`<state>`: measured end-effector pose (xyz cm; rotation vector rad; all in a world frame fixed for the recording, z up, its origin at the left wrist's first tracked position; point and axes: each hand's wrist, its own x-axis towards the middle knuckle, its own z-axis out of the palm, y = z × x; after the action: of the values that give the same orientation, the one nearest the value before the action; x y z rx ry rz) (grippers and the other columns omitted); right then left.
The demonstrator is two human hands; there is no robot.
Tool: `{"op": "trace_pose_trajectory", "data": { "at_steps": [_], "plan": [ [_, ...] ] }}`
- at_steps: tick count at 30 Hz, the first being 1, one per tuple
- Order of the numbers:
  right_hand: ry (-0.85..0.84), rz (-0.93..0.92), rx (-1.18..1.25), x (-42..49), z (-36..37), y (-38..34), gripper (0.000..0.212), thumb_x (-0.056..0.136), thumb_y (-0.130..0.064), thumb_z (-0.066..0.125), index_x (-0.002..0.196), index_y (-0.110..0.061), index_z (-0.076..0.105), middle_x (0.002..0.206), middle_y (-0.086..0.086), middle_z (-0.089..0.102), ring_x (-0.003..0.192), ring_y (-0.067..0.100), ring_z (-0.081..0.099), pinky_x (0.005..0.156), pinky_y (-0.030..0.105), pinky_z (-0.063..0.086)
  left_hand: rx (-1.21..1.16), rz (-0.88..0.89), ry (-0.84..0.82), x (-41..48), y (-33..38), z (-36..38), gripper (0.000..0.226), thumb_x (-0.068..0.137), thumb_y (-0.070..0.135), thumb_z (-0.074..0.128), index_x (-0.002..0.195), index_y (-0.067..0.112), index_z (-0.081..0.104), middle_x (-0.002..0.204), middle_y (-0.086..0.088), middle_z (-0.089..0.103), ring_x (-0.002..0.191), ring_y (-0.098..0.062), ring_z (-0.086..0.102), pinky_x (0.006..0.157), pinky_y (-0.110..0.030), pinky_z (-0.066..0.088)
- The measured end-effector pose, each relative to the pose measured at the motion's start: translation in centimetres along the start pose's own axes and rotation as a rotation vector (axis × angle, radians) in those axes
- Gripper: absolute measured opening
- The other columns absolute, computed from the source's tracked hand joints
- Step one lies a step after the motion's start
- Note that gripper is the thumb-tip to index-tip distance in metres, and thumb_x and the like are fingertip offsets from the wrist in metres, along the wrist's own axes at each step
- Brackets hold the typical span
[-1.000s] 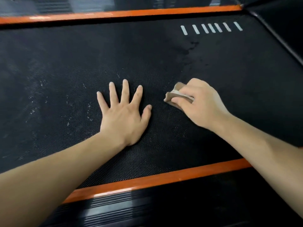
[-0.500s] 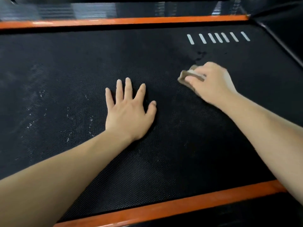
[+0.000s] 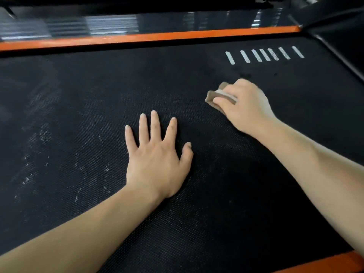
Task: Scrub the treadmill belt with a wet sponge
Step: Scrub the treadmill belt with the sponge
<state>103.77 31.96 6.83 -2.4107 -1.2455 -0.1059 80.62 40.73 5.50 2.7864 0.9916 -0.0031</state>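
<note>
Left hand (image 3: 157, 160) lies flat on the treadmill belt (image 3: 78, 115) mid-frame. The right hand (image 3: 246, 107) sits up and right of it, pressing the sponge (image 3: 213, 98) onto the belt, with the stripe marks (image 3: 264, 55) further toward the upper right.

glossy black ribbed surface (image 3: 110, 24) behind, catching pale light.

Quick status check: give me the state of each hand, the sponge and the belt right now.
Left hand: flat on the belt, fingers spread, holding nothing.
Right hand: closed on the sponge, pressing it down.
Sponge: gripped, against the belt, mostly covered by fingers.
Treadmill belt: white scuffs at the left; dark wet-looking spots near the white stripes.
</note>
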Motion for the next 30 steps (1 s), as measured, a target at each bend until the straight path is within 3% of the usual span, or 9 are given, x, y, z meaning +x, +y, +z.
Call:
{"op": "trace_pose_trajectory", "data": {
  "at_steps": [3, 6, 7, 11, 16, 18, 21, 27, 30],
  "plan": [
    [-0.006, 0.003, 0.009, 2.0, -0.6, 1.4, 0.028, 0.096, -0.045, 0.059, 0.102, -0.022, 0.074, 0.093, 0.001, 0.056, 0.09, 0.025, 0.056, 0.08, 0.038, 0.045, -0.005, 0.004, -0.004, 0.1, 0.0, 0.0, 0.075, 0.095, 0.066, 0.006, 0.162, 0.032, 0.005, 0.172, -0.012, -0.007, 0.156, -0.031, -0.016, 0.124, -0.059, -0.008],
    [0.071, 0.207, 0.008, 6.1, -0.8, 2.4, 0.026, 0.094, -0.044, 0.056, 0.087, -0.022, 0.068, 0.091, 0.002, 0.061, 0.093, 0.029, 0.061, 0.077, 0.037, 0.046, -0.009, 0.004, -0.001, 0.0, -0.1, 0.0, 0.075, 0.095, 0.066, 0.006, 0.162, 0.032, 0.004, 0.171, -0.011, -0.007, 0.156, -0.031, -0.017, 0.124, -0.058, -0.009],
    [0.075, 0.199, 0.002, 6.3, -0.4, 1.9, 0.024, 0.092, -0.043, 0.056, 0.084, -0.023, 0.066, 0.088, 0.001, 0.061, 0.092, 0.03, 0.061, 0.075, 0.036, 0.046, -0.01, 0.004, 0.003, 0.0, -0.1, 0.0, 0.075, 0.095, 0.066, 0.006, 0.162, 0.031, 0.004, 0.171, -0.011, -0.007, 0.156, -0.031, -0.017, 0.124, -0.058, -0.009],
    [-0.061, -0.089, 0.061, 4.2, 1.0, -0.4, 0.024, 0.094, -0.042, 0.062, 0.097, -0.022, 0.074, 0.09, 0.001, 0.055, 0.086, 0.024, 0.055, 0.076, 0.037, 0.044, -0.009, 0.007, 0.01, 0.1, 0.0, -0.1, 0.075, 0.096, 0.066, 0.006, 0.163, 0.031, 0.004, 0.171, -0.012, -0.007, 0.156, -0.032, -0.018, 0.124, -0.059, -0.01],
    [0.077, 0.207, -0.002, 9.9, 0.1, 2.1, 0.021, 0.092, -0.043, 0.058, 0.088, -0.024, 0.066, 0.101, 0.0, 0.066, 0.103, 0.029, 0.062, 0.081, 0.038, 0.048, -0.016, 0.022, 0.031, 0.0, -0.2, 0.1, 0.075, 0.098, 0.065, 0.011, 0.163, 0.029, 0.01, 0.171, -0.014, -0.002, 0.157, -0.034, -0.014, 0.124, -0.059, -0.008],
    [0.076, 0.143, 0.009, 10.0, 1.2, 1.0, 0.024, 0.089, -0.045, 0.056, 0.089, -0.026, 0.069, 0.098, 0.001, 0.066, 0.097, 0.027, 0.061, 0.079, 0.037, 0.048, -0.02, 0.023, 0.038, -0.1, -0.1, 0.2, 0.074, 0.098, 0.065, 0.013, 0.163, 0.029, 0.013, 0.171, -0.015, 0.001, 0.157, -0.034, -0.011, 0.124, -0.06, -0.006],
    [-0.058, -0.029, 0.067, 8.7, 2.0, -0.5, 0.022, 0.094, -0.043, 0.061, 0.099, -0.026, 0.074, 0.097, 0.001, 0.06, 0.094, 0.022, 0.054, 0.08, 0.037, 0.043, -0.021, 0.029, 0.047, 0.0, -0.2, 0.1, 0.075, 0.098, 0.065, 0.012, 0.164, 0.028, 0.014, 0.171, -0.015, 0.002, 0.157, -0.034, -0.012, 0.124, -0.061, -0.005],
    [0.128, 0.302, 0.015, 14.2, 1.5, 1.6, 0.027, 0.093, -0.041, 0.06, 0.097, -0.018, 0.074, 0.096, 0.001, 0.071, 0.095, 0.024, 0.065, 0.077, 0.036, 0.05, -0.021, 0.042, 0.075, 0.1, -0.2, 0.6, 0.074, 0.099, 0.062, 0.02, 0.162, 0.023, 0.025, 0.169, -0.019, 0.014, 0.158, -0.038, 0.0, 0.124, -0.064, 0.003],
    [0.038, 0.125, 0.071, 13.9, 3.1, -0.3, 0.024, 0.095, -0.04, 0.06, 0.096, -0.019, 0.073, 0.095, -0.002, 0.067, 0.091, 0.019, 0.059, 0.075, 0.033, 0.044, -0.011, 0.042, 0.08, 0.0, -0.3, 0.8, 0.072, 0.1, 0.06, 0.025, 0.16, 0.021, 0.031, 0.168, -0.02, 0.02, 0.157, -0.04, 0.006, 0.123, -0.066, 0.008]
  ]
}}
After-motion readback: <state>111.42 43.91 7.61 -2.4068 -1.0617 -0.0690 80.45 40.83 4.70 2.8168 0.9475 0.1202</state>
